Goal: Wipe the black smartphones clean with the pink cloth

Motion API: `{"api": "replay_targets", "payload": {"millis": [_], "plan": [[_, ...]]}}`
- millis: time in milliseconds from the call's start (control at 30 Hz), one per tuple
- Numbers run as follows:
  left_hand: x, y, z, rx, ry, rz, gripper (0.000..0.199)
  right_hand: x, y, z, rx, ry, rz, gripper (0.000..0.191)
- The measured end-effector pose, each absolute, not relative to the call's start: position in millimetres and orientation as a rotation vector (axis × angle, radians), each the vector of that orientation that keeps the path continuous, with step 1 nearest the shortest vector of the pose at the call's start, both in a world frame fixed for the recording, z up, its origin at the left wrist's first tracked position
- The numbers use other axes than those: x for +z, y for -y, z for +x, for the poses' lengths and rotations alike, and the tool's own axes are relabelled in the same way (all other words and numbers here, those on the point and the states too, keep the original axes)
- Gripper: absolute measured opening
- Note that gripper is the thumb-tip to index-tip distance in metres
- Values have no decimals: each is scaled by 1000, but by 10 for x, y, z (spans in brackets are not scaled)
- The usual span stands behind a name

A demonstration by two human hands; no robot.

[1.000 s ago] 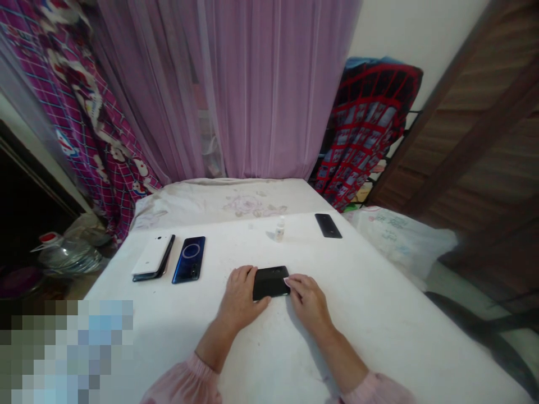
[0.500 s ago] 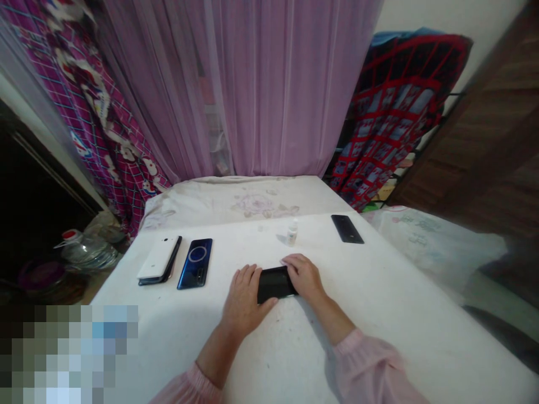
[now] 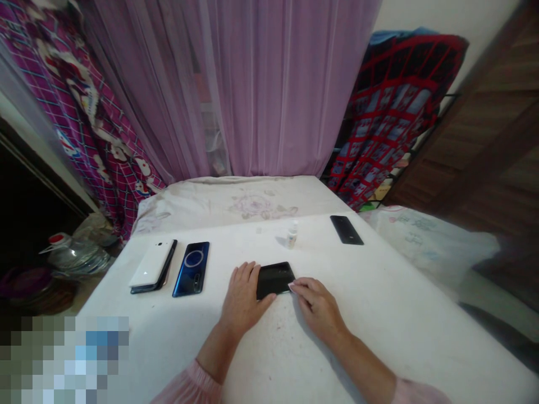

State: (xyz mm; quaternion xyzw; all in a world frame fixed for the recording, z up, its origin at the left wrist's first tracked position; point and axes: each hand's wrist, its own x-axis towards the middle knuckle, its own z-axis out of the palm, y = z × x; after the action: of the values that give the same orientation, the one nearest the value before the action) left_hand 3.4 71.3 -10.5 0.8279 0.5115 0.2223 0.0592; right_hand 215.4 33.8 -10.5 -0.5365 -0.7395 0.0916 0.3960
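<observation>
A black smartphone (image 3: 275, 279) lies flat on the white table, its glossy face up. My left hand (image 3: 244, 294) grips its left end, fingers at the far side and thumb along the near edge. At the phone's near right corner, my right hand (image 3: 318, 306) is closed in a pinch. A small white piece (image 3: 292, 286) shows at those fingertips; its material is too small to make out. Beyond the phone stands a small white bottle (image 3: 292, 235) with a clear top.
To the left lie a blue smartphone (image 3: 191, 269) and a stack of phones topped by a white one (image 3: 152, 264). Another dark phone (image 3: 346, 230) rests at the far right. A large water bottle (image 3: 78, 255) stands beyond the table's left edge; purple curtains (image 3: 273, 90) hang behind.
My right hand has moved from the phone's far right corner down to its near right corner, uncovering the right end. My left hand keeps its hold. The view has shifted slightly.
</observation>
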Motion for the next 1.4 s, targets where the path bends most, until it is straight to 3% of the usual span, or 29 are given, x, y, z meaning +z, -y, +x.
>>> {"api": "replay_targets", "payload": {"millis": [433,767,1133,1400], "plan": [[-87,-716,30,680,-1540,2515,65,-137,-1006,1965,204,1741,-1592,32],[-145,-716,39,706,-1550,2506,67,115,-1010,1837,190,2106,-1566,26],[-112,-708,59,665,-1580,2467,69,177,-1034,2064,179,2084,-1753,24],[-114,-710,61,665,-1565,2487,68,169,-1022,1781,182,2157,-1662,24]]}}
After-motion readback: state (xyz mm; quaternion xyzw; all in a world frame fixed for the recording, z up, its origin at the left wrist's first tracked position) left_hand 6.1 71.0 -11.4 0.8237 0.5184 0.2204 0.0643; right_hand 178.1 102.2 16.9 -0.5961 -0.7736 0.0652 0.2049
